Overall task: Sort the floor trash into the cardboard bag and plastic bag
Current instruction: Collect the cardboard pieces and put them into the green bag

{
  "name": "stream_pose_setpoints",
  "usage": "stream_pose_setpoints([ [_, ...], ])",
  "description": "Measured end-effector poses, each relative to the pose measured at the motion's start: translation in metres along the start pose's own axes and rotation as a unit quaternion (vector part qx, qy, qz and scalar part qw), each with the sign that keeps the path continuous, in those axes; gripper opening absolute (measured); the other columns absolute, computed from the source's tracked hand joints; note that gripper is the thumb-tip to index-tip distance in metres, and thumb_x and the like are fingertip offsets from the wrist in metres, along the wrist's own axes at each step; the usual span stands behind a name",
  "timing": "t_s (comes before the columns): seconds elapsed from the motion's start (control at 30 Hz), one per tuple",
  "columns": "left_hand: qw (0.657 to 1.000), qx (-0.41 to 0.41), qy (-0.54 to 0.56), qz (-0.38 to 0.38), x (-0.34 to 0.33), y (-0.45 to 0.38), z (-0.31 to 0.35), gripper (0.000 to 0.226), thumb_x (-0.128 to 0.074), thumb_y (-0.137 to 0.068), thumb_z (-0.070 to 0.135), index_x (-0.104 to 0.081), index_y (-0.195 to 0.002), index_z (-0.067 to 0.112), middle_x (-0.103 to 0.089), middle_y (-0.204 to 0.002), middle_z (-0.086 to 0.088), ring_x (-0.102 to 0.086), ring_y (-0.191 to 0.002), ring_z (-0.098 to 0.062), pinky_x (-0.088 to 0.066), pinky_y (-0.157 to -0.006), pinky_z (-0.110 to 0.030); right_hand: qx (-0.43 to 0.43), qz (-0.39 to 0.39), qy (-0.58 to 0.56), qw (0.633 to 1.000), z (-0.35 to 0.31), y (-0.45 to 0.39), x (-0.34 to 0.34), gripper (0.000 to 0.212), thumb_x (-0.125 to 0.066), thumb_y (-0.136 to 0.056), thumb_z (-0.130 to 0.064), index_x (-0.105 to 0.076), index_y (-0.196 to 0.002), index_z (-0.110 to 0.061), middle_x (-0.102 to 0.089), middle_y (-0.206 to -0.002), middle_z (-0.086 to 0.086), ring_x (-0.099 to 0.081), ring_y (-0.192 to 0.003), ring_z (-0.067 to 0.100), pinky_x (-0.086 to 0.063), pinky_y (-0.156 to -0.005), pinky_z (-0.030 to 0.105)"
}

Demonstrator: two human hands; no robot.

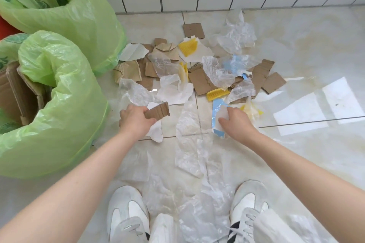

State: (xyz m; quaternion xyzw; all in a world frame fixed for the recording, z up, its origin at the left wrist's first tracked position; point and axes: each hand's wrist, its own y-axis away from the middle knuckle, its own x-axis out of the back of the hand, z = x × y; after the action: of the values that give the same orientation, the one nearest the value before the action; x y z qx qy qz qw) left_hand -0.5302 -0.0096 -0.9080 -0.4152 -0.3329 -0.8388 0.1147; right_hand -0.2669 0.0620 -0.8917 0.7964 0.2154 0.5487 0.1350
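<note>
Trash lies in a messy pile (197, 69) on the shiny floor (306, 49), out past two white shoes (128, 213). The left hand (134, 120) pinches a strip of brown cardboard (158, 112), with fingers curled around it. The right hand (237, 120) is curled on a thin piece of blue and white plastic (218, 112) that touches the floor. On the left, the near green bag (65, 104) has brown cardboard inside, so that looks like the cardboard bag. The far green bag (79, 12) behind it seems to hold plastic. To do this step well, I think the left hand should lift its strip over the near bag's open top before letting go. The right hand should bunch the plastic tight, since it is floppy and could slip out. That bag is farther away, so it needs a longer reach. More clear plastic sheets (189, 144) lie near the shoes, easy to step on. Lots is left to sort.
</note>
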Motion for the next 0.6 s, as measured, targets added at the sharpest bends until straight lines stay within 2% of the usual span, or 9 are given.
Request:
stream_pose_setpoints([
  [0.17,1.0,0.007,-0.013,-0.012,-0.007,-0.016,0.001,0.029,-0.066,-0.079,0.024,-0.047,-0.058,0.024,-0.053,-0.108,-0.015,-0.044,-0.108,-0.036,-0.037,-0.077,-0.033,-0.088,0.019,0.013,0.996,0.04,-0.001,0.001,0.026,-0.046,-0.09,-0.012,-0.054,-0.108,0.005,-0.058,-0.111,0.026,-0.052,-0.105,0.038,-0.039,-0.079,0.036],
  [0.3,0.998,-0.023,-0.051,-0.018,-0.024,-0.009,0.003,0.027,-0.065,-0.08,0.019,-0.047,-0.06,0.02,-0.046,-0.119,-0.01,-0.036,-0.116,-0.033,-0.039,-0.084,-0.035,-0.071,0.032,-0.03,0.997,0.038,-0.001,0.004,0.016,-0.049,-0.09,-0.015,-0.054,-0.093,0.0,-0.058,-0.098,0.02,-0.053,-0.092,0.035,-0.035,-0.071,0.033],
  [0.4,0.992,-0.059,-0.11,-0.009,-0.032,0.0,0.002,0.003,-0.065,-0.082,0.016,-0.063,-0.081,0.014,-0.039,-0.129,-0.003,-0.032,-0.116,-0.031,-0.043,-0.087,-0.038,-0.075,0.029,-0.11,0.991,0.02,-0.01,0.004,0.026,-0.05,-0.09,-0.016,-0.058,-0.107,0.001,-0.062,-0.106,0.018,-0.057,-0.099,0.035,-0.046,-0.08,0.038],
  [0.47,0.985,-0.091,-0.144,-0.011,-0.036,0.003,0.0,0.009,-0.064,-0.082,0.014,-0.065,-0.09,0.012,-0.04,-0.125,-0.003,-0.033,-0.114,-0.03,-0.044,-0.084,-0.038,-0.078,0.015,-0.111,0.991,0.009,-0.019,0.001,0.029,-0.051,-0.089,-0.016,-0.057,-0.113,-0.001,-0.059,-0.115,0.019,-0.055,-0.105,0.037,-0.048,-0.088,0.042],
  [0.6,0.981,-0.122,-0.152,-0.02,-0.037,0.006,-0.001,0.007,-0.058,-0.084,0.01,-0.064,-0.088,0.01,-0.045,-0.108,-0.007,-0.04,-0.104,-0.029,-0.045,-0.085,-0.04,-0.096,-0.008,-0.003,0.995,-0.007,-0.031,-0.012,0.047,-0.059,-0.089,-0.025,-0.041,-0.129,-0.006,-0.039,-0.133,0.018,-0.04,-0.116,0.041,-0.033,-0.099,0.04],
])
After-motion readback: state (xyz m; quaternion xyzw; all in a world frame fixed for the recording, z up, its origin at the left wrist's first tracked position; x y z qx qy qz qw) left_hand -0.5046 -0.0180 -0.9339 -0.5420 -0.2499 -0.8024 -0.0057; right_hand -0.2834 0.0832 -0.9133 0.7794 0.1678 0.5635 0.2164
